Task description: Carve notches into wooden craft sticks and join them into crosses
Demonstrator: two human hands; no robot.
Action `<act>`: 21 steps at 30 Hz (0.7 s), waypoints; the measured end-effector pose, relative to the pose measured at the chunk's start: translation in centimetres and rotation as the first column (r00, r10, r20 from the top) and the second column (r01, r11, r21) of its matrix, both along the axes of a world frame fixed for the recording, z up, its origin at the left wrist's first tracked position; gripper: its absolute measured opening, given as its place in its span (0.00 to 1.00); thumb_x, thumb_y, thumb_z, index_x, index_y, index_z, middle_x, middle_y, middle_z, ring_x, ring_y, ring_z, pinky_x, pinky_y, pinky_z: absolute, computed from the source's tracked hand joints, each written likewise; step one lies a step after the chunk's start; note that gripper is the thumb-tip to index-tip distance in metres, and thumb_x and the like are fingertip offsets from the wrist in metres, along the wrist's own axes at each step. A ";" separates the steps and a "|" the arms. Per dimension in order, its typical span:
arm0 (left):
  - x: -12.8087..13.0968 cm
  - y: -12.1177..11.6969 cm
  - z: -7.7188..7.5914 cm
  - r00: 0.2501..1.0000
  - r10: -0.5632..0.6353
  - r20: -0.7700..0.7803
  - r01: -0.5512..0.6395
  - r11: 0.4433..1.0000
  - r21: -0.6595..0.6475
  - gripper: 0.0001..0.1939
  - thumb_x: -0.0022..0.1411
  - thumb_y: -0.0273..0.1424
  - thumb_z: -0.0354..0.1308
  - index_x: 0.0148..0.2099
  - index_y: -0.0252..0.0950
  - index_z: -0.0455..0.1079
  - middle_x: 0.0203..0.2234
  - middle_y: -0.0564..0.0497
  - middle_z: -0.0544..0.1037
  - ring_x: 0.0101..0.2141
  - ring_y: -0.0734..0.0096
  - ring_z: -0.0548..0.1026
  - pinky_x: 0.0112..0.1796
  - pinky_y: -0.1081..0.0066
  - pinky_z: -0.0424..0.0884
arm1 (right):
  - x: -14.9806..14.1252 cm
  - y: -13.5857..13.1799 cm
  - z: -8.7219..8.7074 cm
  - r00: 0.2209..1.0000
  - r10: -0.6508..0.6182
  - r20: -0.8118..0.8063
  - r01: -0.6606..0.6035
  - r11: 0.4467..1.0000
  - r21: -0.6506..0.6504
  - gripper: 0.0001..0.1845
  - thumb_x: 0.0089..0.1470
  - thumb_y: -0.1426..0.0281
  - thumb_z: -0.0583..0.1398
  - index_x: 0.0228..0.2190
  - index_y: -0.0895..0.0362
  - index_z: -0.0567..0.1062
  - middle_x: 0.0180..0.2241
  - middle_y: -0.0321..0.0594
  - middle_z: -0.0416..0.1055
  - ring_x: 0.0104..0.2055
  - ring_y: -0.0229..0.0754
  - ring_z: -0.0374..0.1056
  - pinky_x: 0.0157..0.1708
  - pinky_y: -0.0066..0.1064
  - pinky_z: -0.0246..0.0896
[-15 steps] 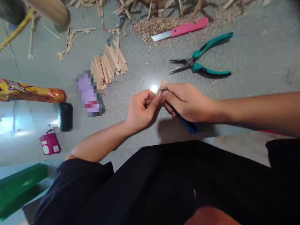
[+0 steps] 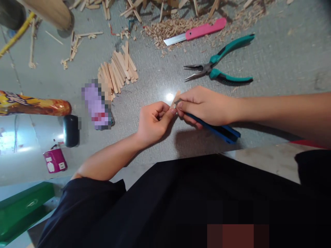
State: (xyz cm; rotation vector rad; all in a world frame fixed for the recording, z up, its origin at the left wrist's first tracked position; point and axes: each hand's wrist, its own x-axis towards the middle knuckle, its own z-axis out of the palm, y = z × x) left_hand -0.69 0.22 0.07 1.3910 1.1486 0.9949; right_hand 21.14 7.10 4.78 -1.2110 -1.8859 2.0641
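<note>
My left hand [image 2: 153, 123] pinches a flat wooden craft stick [image 2: 178, 94] between thumb and fingers, its far end pointing up and away. Close against it, my right hand [image 2: 204, 106] is closed around a blue-handled knife [image 2: 222, 132]. The grooved handle runs out under the palm toward the lower right. A short grey blade shows by the right thumb, at the stick; the fingers partly cover where they meet. Above the right hand lie needle-nose pliers [image 2: 210, 68] with teal grips, jaws apart.
Beyond the hands, a pink knife [image 2: 205, 30] rests by wood shavings [image 2: 157, 32]. A bundle of craft sticks [image 2: 117, 72] and a purple blurred object [image 2: 95, 103] lie left. Further left are a snack packet [image 2: 36, 104], a black case [image 2: 71, 131] and a magenta box [image 2: 55, 160].
My right hand has tilted, and the blue handle now sticks out further to the right. The craft stick's tip shows less. The whole view has shifted slightly.
</note>
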 end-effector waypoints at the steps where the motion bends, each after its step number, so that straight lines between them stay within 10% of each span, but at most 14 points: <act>1: 0.0 0.0 0.0 1.000 0.001 -0.009 -0.001 1.000 0.001 0.29 0.75 0.54 0.76 0.31 0.39 0.74 0.17 0.57 0.71 0.17 0.81 0.61 0.18 0.73 0.50 | 0.0 0.2 0.1 1.000 0.009 0.008 -0.009 1.000 -0.026 0.22 0.81 0.69 0.61 0.30 0.51 0.72 0.17 0.31 0.69 0.17 0.39 0.67 0.23 0.33 0.64; 21: 0.3 0.3 0.8 0.994 0.042 0.098 -0.030 0.993 -0.115 0.29 0.69 0.57 0.81 0.34 0.39 0.79 0.16 0.57 0.73 0.13 0.82 0.62 0.15 0.75 0.54 | 0.5 0.6 -0.4 0.995 -0.010 -0.095 -0.008 0.982 -0.189 0.21 0.82 0.62 0.63 0.32 0.52 0.73 0.20 0.31 0.70 0.18 0.36 0.68 0.20 0.27 0.63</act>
